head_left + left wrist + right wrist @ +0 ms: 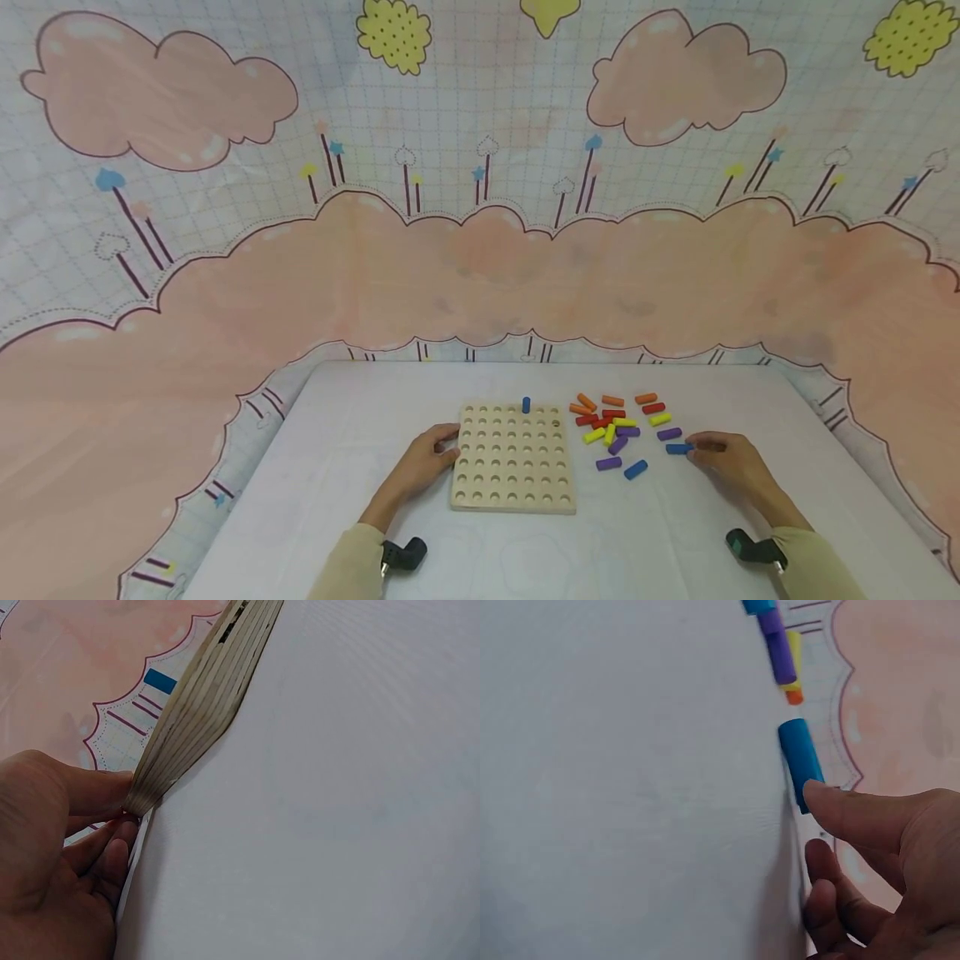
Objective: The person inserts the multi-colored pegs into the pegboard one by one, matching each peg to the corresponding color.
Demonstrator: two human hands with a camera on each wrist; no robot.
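My left hand (427, 457) grips the left edge of a pale wooden pegboard (503, 471) with rows of round holes; in the left wrist view the thumb (97, 789) presses on that edge. One blue peg (527, 405) stands upright in the board's back row. To the right, my right hand (733, 458) pinches the near end of a blue peg (677, 449) that lies on its side at the table. The right wrist view has the thumb (862, 817) against this peg (800, 754), with the index finger partly hidden behind.
Loose pegs lie right of the board: several orange (612, 401), red (613, 413), yellow (660, 419) and purple ones (609, 463), plus another blue peg (636, 470). A white cloth covers the table (375, 400). Behind hangs a patterned backdrop (450, 283).
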